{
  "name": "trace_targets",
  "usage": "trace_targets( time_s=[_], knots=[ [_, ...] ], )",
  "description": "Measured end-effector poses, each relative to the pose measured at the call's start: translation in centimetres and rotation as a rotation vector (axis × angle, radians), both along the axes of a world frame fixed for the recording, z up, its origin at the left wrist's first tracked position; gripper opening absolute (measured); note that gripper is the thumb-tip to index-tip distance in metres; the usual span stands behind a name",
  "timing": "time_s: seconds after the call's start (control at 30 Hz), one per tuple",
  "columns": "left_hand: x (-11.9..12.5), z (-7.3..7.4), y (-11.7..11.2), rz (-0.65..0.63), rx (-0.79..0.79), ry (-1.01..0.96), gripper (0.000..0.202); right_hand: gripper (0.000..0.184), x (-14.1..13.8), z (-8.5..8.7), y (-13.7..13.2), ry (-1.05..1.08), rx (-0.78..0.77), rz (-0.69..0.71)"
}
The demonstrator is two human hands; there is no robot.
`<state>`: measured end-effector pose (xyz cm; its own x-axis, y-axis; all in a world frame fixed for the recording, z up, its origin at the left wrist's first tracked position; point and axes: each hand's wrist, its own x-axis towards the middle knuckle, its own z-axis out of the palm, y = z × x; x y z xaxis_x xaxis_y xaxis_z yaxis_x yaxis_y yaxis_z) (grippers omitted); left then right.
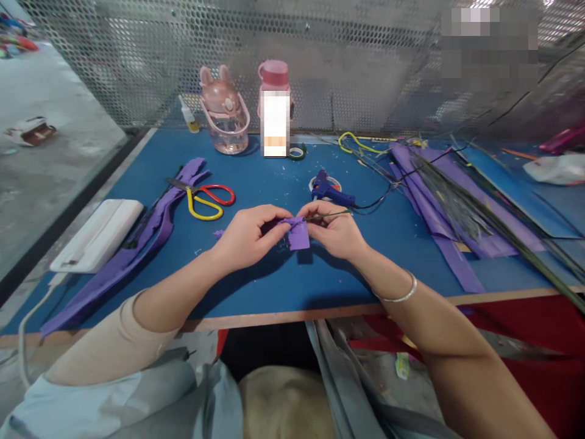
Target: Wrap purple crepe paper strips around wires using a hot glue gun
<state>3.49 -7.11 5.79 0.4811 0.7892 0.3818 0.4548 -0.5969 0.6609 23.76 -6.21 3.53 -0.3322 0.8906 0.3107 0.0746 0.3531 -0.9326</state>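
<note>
Just above the blue tabletop (260, 292), a small piece of purple crepe paper (300, 238) hangs between my hands. My left hand (249, 236) pinches its left side between thumb and fingers. On the other side, my right hand (337, 230) is closed on a thin green wire stem (329, 214) where it meets the paper. The stem's tip pokes out to the right past my fingers, and its other end is hidden by the paper and fingertips. A tiny purple scrap (218, 234) lies beside my left hand.
To the left are scissors (205, 204), a purple crepe strip (155, 231) and a white power bank (98, 236) with a cable. A blue glue gun (333, 190) rests beyond my right hand. Bottles (226, 116) stand behind; purple sheets (439, 201) and green stems (498, 222) lie right.
</note>
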Motion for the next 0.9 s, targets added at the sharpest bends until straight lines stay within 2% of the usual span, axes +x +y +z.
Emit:
trace_targets(
  time_s=[0.23,0.4,0.5,0.7,0.8,0.9],
  knots=[
    [0.2,-0.6,-0.2,0.048,0.077,-0.034,0.018,0.012,-0.4,-0.4,0.0,0.059,-0.033,-0.045],
    [0.2,-0.7,-0.5,0.035,0.147,-0.058,0.015,0.019,-0.7,-0.2,-0.4,0.071,-0.014,-0.063],
    [0.1,-1.0,-0.5,0.025,0.283,-0.041,0.014,0.024,-0.9,0.1,-0.7,0.097,-0.052,-0.041],
    [-0.1,-1.4,-0.2,0.108,0.619,0.140,0.014,0.035,-1.2,-0.4,-0.3,0.224,-0.247,0.045],
    [-0.1,-1.0,-0.2,0.112,0.654,0.213,0.020,0.033,-1.0,-0.5,0.0,0.222,-0.217,0.016],
    [-0.2,-0.6,-0.2,0.068,0.598,0.262,0.034,0.027,-0.7,-0.5,0.0,0.168,-0.077,0.027]
  ],
)
